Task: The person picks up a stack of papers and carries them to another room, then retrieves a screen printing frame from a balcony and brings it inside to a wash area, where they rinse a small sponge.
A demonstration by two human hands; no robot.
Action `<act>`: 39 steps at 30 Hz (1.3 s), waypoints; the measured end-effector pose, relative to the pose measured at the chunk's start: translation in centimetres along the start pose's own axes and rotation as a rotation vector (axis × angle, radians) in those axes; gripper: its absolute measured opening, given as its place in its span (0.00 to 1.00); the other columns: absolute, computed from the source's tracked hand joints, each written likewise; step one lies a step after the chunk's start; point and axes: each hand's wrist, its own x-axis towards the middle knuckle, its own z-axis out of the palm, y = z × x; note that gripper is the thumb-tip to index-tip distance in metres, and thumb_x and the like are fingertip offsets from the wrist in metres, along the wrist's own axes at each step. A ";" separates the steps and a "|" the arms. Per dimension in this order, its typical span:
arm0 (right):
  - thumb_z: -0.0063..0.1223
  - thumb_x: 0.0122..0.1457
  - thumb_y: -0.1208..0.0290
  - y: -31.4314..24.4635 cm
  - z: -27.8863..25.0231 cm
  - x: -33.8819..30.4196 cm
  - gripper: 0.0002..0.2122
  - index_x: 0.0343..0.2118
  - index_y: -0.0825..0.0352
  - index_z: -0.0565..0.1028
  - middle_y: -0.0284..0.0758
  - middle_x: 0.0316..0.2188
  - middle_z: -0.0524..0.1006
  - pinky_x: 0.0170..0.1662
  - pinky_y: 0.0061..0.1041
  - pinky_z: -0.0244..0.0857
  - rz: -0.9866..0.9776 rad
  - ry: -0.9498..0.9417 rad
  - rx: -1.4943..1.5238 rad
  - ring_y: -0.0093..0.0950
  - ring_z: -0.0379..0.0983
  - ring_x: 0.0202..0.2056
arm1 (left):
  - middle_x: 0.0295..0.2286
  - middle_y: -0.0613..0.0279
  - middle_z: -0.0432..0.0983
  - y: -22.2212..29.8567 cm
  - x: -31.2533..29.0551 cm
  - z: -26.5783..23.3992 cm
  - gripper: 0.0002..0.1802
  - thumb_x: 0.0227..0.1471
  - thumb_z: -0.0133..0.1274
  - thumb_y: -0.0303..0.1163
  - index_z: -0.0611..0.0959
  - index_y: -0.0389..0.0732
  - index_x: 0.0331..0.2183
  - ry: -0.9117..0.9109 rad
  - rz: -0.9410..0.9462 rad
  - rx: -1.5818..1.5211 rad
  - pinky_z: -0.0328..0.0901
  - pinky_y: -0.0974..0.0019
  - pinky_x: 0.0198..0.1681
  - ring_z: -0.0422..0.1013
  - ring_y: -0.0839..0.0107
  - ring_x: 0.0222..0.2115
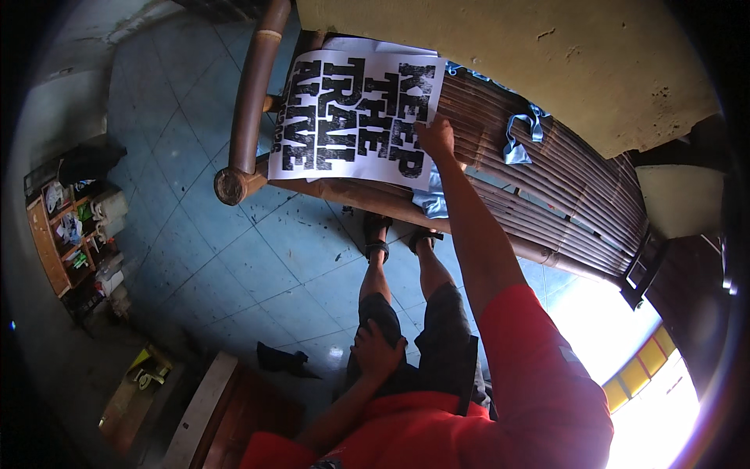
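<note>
A white printed sheet (312, 117) with large black block lettering lies on the slatted bamboo bench (484, 125), covering its left end. More white paper (383, 44) shows from under its far edge. My right hand (437, 141) reaches forward to the sheet's right edge, its fingers closed on that edge. Pale blue cloth (432, 202) hangs over the bench's front beside this hand. My left hand (376, 349) rests on my left thigh, fingers spread, holding nothing.
A blue cloth strip (517, 141) lies farther right on the slats. The bench has a thick bamboo armrest (254, 94) at its left. A dark cloth (285, 361) lies on the blue tiled floor (211, 242). Wooden shelves (58, 250) with small items stand far left.
</note>
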 end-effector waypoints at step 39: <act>0.49 0.50 0.79 18.2 -27.4 -79.4 0.08 0.35 0.71 0.70 0.35 0.28 0.73 0.32 0.26 0.66 0.828 1.083 1.410 0.27 0.70 0.28 | 0.36 0.42 0.71 -18.0 7.9 -7.4 0.28 0.46 0.47 0.50 0.74 0.32 0.36 -0.182 0.766 0.151 0.62 0.58 0.41 0.67 0.53 0.40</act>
